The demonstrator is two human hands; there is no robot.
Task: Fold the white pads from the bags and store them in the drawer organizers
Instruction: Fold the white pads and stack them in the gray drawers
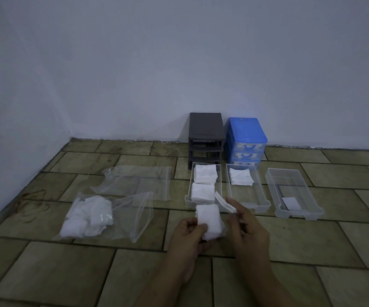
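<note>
My left hand (190, 234) grips a stack of white pads (209, 221) just above the tiled floor. My right hand (247, 227) pinches a folded white pad (224, 202) at the near corner of the left clear drawer (188, 197). That drawer holds two piles of folded pads (204, 181). The middle clear drawer (260, 196) has one pile (241, 176) at its far end. A clear bag with loose white pads (88, 218) lies at the left, with an empty clear bag (143, 180) behind it.
A third clear drawer (294, 191) at the right holds only a small white label. A grey organizer frame (205, 138) with empty slots and a blue organizer (245, 140) stand against the wall. Olive floor tiles stretch around.
</note>
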